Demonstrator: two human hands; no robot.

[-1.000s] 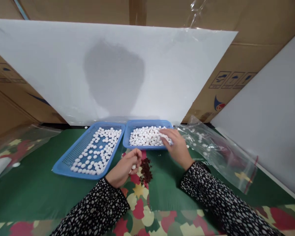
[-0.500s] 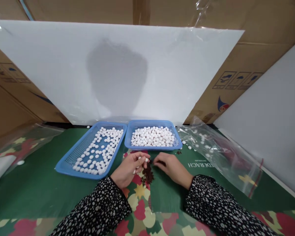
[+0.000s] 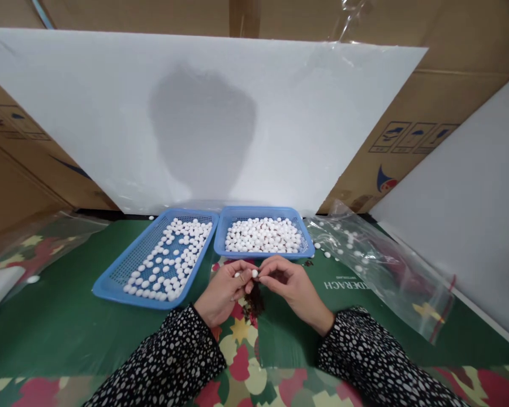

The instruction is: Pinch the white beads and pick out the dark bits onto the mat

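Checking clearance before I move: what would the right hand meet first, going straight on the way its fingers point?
The right hand would meet the white ball at the fingertips of the left hand first, then those fingertips. Any remaining gap is hard to judge.

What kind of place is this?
Probably a makeshift hand-work station: cardboard and a white board wall it in, two blue baskets hold small white pieces, and a clear bag lies beside them.
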